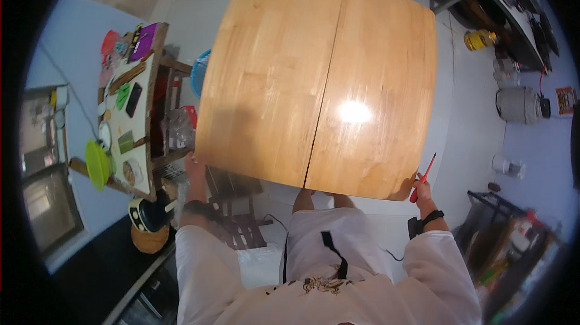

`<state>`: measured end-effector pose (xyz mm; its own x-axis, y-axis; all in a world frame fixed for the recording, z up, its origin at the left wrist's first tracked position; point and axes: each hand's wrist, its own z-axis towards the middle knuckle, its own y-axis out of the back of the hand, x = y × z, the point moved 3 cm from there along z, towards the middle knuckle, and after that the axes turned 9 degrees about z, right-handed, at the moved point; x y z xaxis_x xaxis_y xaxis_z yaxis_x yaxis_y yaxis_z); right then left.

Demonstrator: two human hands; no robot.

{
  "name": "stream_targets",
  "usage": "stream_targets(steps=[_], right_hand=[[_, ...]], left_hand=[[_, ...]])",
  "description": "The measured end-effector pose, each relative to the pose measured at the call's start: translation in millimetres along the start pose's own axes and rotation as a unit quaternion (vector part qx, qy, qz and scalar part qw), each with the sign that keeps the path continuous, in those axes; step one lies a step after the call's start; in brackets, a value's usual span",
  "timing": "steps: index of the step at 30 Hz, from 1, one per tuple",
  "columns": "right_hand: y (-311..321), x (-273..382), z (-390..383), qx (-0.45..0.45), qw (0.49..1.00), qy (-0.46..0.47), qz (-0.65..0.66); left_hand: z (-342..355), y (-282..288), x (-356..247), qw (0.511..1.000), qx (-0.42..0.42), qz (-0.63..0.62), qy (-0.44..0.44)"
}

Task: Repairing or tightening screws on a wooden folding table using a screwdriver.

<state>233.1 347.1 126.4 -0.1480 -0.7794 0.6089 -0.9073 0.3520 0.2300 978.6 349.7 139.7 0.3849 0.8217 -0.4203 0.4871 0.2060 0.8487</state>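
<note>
A light wooden table (272, 83) with a dark seam between its two panels takes up the middle of the view. At its near right corner, my right hand (424, 191) is closed around a red screwdriver (427, 172) whose dark tip points away from me. That hand also touches the table's corner. My left hand (195, 169) grips the table's near left corner, its fingers partly hidden by the edge. A bright reflection lies on the right panel.
On the left, a cluttered side table (140, 125) holds a phone (134, 99) and a green bowl (96, 165). A blue basin (199, 74) stands beyond it. An oil bottle (480, 39), jars and a grey gas cylinder (521, 106) line the right. A wooden stool (244, 228) is below.
</note>
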Motion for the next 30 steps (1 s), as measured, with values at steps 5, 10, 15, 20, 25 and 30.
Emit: stream_targets(steps=[5,10,15,20,25,30], right_hand=[[-37,-5,-4,0.045,0.988,0.028,0.143],[-38,-9,10,0.033,0.992,0.06,0.107],[-21,-15,26,-0.037,0.986,0.057,0.153],[-26,-11,27,-0.038,0.992,0.057,0.109],[-32,-4,19,-0.026,0.989,0.054,0.133],[-38,10,7,0.017,0.99,0.061,0.127]], left_hand=[[71,-14,28,0.999,0.032,-0.006,0.023],[91,-28,22,0.966,0.188,-0.173,0.041],[61,-43,7,0.935,0.227,-0.26,0.081],[47,-51,32,0.934,0.239,-0.256,0.068],[30,-57,33,0.904,0.272,-0.314,0.106],[58,-61,85,0.97,0.123,-0.208,0.012]])
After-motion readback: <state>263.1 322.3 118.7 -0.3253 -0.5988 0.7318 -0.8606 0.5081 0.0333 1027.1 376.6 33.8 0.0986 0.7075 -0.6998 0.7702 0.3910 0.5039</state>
